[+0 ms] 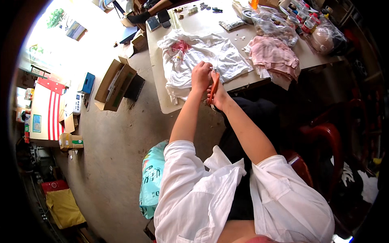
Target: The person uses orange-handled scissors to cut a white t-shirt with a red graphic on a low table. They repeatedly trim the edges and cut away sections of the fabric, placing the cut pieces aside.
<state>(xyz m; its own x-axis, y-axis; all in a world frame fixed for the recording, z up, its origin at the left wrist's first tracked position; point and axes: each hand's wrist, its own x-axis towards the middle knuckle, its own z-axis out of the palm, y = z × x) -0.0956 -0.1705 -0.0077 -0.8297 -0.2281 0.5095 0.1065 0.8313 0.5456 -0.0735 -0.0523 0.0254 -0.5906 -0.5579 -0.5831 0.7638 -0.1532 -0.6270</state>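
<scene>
My left fingers (206, 65) bend close together; I can't tell what they pinch. My right fingers (209, 95) curl round an orange tool (215, 84), maybe to grip it well. The white cloth (227, 56) lies by the worktop's (157, 67) near left corner, maybe for easy reach. Pink cloths (273, 56) hang over its near edge. Boxes (106, 83) stand left.

Bright daylight (95, 30) upper left, grey floor (109, 170), pale table (188, 26), dark-red chair (334, 141).
</scene>
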